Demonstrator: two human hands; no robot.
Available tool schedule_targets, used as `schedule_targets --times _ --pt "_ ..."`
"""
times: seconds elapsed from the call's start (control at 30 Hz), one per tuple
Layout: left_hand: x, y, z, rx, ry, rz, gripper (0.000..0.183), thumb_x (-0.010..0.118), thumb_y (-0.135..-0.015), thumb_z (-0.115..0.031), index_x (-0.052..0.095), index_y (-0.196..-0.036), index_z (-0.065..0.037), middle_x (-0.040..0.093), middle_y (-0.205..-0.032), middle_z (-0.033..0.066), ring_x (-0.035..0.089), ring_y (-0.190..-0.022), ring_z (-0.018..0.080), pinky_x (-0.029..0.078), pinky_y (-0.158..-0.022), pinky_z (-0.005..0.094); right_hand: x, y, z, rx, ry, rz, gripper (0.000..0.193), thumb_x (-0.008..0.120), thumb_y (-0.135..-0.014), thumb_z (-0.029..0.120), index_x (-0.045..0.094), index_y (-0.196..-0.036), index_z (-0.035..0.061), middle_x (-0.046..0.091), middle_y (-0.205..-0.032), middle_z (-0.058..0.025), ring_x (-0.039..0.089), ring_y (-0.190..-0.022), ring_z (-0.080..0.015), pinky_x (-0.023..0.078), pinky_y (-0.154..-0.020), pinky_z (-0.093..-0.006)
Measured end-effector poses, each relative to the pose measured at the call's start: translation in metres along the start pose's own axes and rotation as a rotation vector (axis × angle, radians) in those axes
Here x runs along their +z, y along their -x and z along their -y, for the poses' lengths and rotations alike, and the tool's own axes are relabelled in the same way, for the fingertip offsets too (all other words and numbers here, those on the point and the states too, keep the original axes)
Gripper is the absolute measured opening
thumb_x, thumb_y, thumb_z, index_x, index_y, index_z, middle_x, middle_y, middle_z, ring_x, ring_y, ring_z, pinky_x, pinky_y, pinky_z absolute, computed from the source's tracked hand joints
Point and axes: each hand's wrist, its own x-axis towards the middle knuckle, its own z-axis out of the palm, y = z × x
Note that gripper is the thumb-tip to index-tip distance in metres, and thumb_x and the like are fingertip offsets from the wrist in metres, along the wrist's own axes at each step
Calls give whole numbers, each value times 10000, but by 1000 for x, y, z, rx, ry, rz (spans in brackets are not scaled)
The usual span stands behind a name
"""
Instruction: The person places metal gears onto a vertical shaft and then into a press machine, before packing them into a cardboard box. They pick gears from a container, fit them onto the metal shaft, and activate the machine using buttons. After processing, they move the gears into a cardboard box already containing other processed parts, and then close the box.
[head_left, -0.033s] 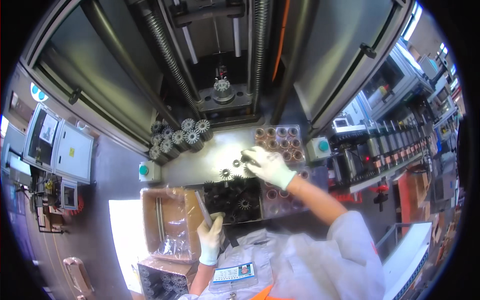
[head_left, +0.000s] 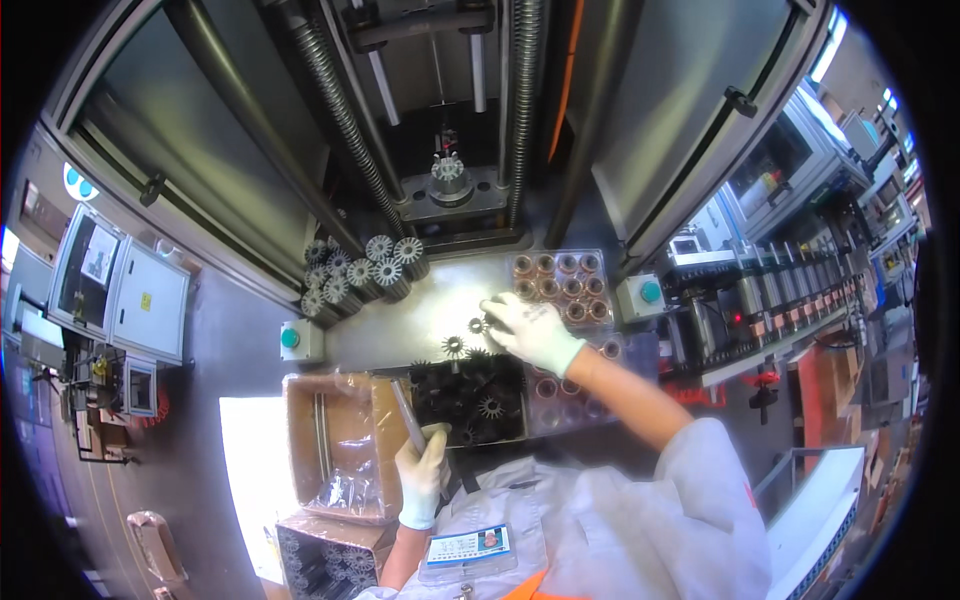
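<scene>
My left hand, in a white glove, is closed around a slim grey metal rod that slants up and left. My right hand, also gloved, hovers over the bright metal work plate with fingers apart. Close by its fingertips lies a small dark toothed ring. Another black star-shaped piece sits just nearer, by the edge of a black bin full of similar pieces. Whether anything small is under the right fingers is hidden.
Finned metal cores stand grouped at the plate's left; one sits on the press fixture. Copper-coloured rings fill a clear tray at right. Green buttons flank the plate. An open cardboard box stands left of the bin.
The fingers of my right hand have spread slightly beside the toothed ring. The left hand keeps its hold on the rod. The whole view has shifted a little.
</scene>
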Motion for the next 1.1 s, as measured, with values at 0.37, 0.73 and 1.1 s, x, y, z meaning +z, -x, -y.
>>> schedule_targets --times 0.37,0.73,1.1 --pt "-19 7 -5 30 79 -89 187 625 -985 -142 651 -1074 20 447 -582 -88 336 -419 -7 235 -386 200 47 -52 -14 -161 383 334 179 574 -842 136 716 -936 82 701 -855 -148 707 -816 -317 552 -678 -447" --pt "-38 -7 -6 47 118 -120 146 630 -970 -108 663 -1052 9 458 -590 -84 341 -405 -7 233 -377 198 -46 -134 -16 220 -752 -171 349 577 -909 46 661 -1247 11 720 -948 -44 593 -729 -57 505 -677 -237" --pt "-53 -2 4 41 81 -139 148 648 -946 -85 684 -1051 13 507 -612 -67 376 -424 4 253 -389 203 -27 -250 -59 429 -732 -329 321 584 -877 37 681 -1174 -33 715 -867 -71 645 -724 -124 515 -666 -245"
